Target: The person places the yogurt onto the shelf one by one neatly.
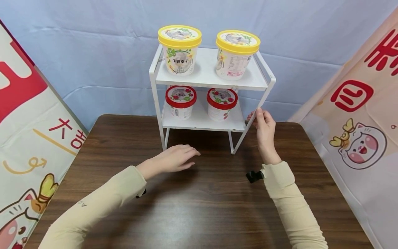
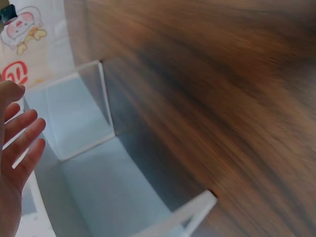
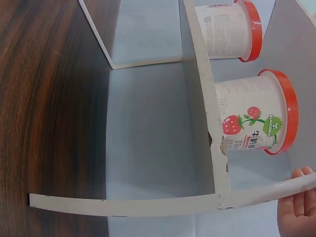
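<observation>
A white two-tier shelf rack stands at the back of the table. My right hand grips its front right post, the thumb and fingertips on the metal below the upper tier; the right wrist view shows the fingers partly behind that post. My left hand hovers over the table in front of the rack, palm down, holding nothing, its fingers loosely extended. Two yellow-lidded tubs, one left and one right, sit on the upper tier. Below them stand two red-lidded tubs, one left and one right.
The rack rests on a dark wood-grain table. A pale blue cloth hangs behind it. Printed panels with cartoon cats flank the table on the left and right.
</observation>
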The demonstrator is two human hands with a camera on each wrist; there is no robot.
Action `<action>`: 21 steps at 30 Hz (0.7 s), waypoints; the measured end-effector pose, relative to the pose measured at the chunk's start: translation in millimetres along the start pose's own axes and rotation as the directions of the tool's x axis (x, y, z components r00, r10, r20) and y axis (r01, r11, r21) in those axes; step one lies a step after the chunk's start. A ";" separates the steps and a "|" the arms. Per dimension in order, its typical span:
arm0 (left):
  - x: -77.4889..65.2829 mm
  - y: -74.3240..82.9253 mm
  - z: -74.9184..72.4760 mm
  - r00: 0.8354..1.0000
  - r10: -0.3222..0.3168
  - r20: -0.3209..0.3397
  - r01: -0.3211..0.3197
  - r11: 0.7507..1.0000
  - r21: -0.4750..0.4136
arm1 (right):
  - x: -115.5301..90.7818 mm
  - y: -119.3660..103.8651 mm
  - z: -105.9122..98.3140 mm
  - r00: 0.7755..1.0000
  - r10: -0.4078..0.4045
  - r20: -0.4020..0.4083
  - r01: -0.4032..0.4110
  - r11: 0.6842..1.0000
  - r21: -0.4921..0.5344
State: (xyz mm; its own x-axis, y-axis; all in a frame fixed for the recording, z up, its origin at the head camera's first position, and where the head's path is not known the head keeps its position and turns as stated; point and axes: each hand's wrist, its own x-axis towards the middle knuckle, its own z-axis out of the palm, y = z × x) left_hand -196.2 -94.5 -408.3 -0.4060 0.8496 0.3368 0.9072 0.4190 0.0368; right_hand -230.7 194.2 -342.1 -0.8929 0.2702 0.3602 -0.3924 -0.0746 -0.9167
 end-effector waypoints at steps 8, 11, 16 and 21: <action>-30.0 -12.4 0.6 1.000 0.000 -0.013 0.000 1.000 -0.004 | 2.7 -4.1 -7.0 0.999 0.040 0.031 -0.041 0.999 0.028; -40.6 -15.7 -0.9 1.000 -0.008 -0.028 0.007 1.000 -0.012 | 0.9 -5.2 -9.5 0.998 0.048 0.051 -0.049 0.999 0.023; -56.0 -20.2 -5.0 0.998 -0.031 -0.055 0.030 0.999 -0.026 | -3.4 -3.2 -17.0 0.995 0.080 0.054 -0.082 0.996 0.044; -69.1 -25.3 -10.1 0.996 -0.061 -0.072 0.060 0.998 -0.017 | -5.9 2.3 -27.1 0.994 0.102 0.025 -0.102 0.995 0.003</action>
State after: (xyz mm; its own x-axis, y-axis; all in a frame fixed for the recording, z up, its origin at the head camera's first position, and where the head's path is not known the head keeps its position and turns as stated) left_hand -189.9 -167.0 -423.0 -0.4517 0.7971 0.4008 0.8830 0.4637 0.0731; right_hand -220.3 218.4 -351.0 -0.9335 0.2369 0.2693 -0.3000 -0.1043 -0.9482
